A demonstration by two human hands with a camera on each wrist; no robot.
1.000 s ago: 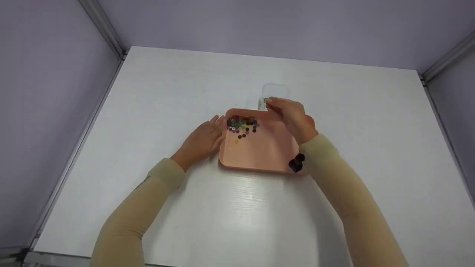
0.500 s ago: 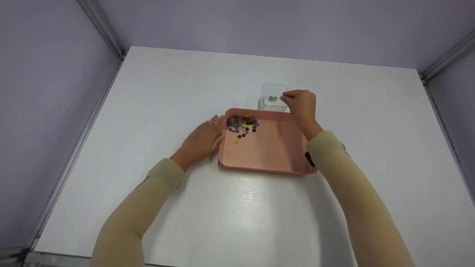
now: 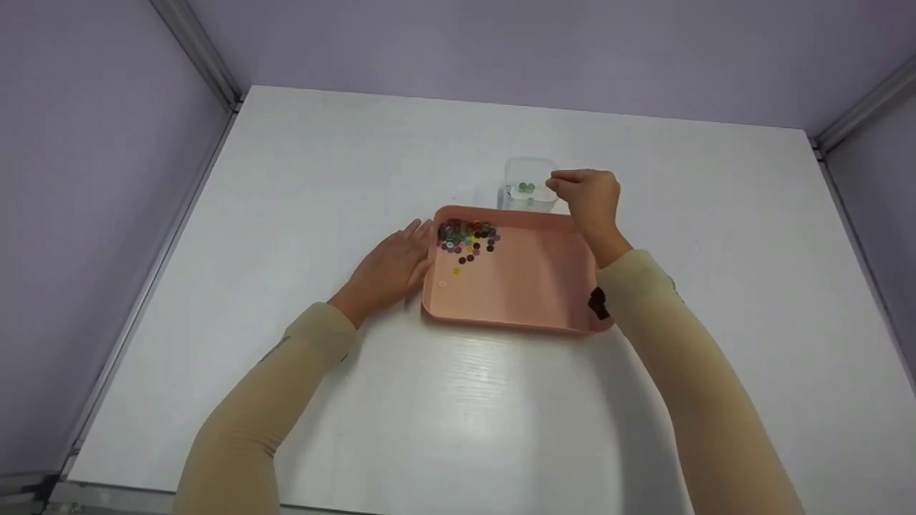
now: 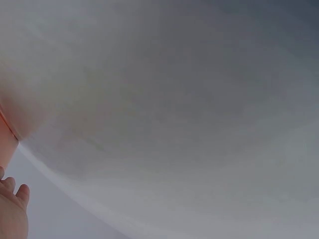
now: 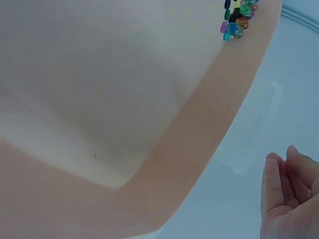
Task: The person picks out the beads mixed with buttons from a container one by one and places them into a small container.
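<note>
Left hand [image 3: 390,268] flat on the white table [image 3: 322,179], fingers straight and relaxed, fingertips touching the left wall of the pink tray [image 3: 515,300]; same place as a second ago, no shift at all. Seen from the left wrist view only as fingertips [image 4: 12,209] low at the frame's left edge, a sliver of pink tray wall above them.

Pink tray unmoved between both arms, holding a heap of small coloured beads [image 3: 466,239] in its far left corner, with a couple of stray beads nearer the middle. Bead heap unchanged from the earlier frames. From the right wrist view, beads [image 5: 238,20] bunched against the tray rim [image 5: 209,134] at the top of the frame.

Clear plastic box [image 3: 528,187] just behind the tray's far edge, standing on the table, a few green beads [image 3: 527,188] visible inside. A second ago partly covered by the right hand with a green bead pinched over it; now fully uncovered.

Right hand [image 3: 590,200] now to the right of the clear box, beside its right wall, moved rightward off the tray's far edge since a second ago and barely further since half a second ago. Fingers loosely curled, fingertips together near the box rim; nothing seen between them, and from the right wrist view the fingers [image 5: 286,194] bent with no bead in them.
</note>
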